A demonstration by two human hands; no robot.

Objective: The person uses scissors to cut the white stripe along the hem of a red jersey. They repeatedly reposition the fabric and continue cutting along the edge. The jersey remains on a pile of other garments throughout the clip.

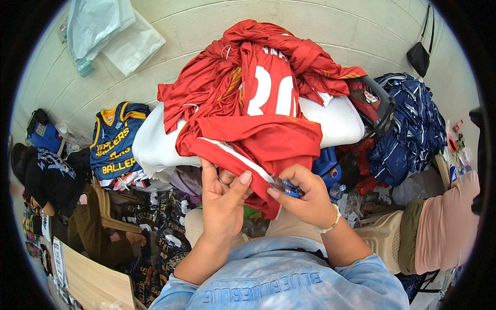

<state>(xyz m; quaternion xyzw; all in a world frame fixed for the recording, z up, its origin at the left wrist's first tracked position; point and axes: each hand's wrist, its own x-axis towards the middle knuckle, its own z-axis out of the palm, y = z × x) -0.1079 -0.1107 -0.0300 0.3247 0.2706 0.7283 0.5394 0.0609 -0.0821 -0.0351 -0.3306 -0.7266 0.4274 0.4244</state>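
Observation:
A red jersey (258, 135) with a white-trimmed edge lies gathered in front of me, its near part hanging over my lap. My left hand (221, 204) is closed on that edge, thumb and fingers pinching the cloth beside the white trim. In my right hand (310, 199) is a small pair of blue-handled thread snips (291, 189). Their tip is at the trim, close to the right-hand fingertips; whether the blades touch a thread is too small to tell. Behind the held part, more red jerseys (206, 93) are heaped, one showing large white numerals.
A white padded surface (333, 123) bears the red heap. Navy garments (408, 129) are piled at right; a navy-and-yellow jersey (114, 142) hangs at left. People sit on both sides, near a plastic chair (380, 240) and a wooden board (93, 279). A bottle (337, 192) stands below.

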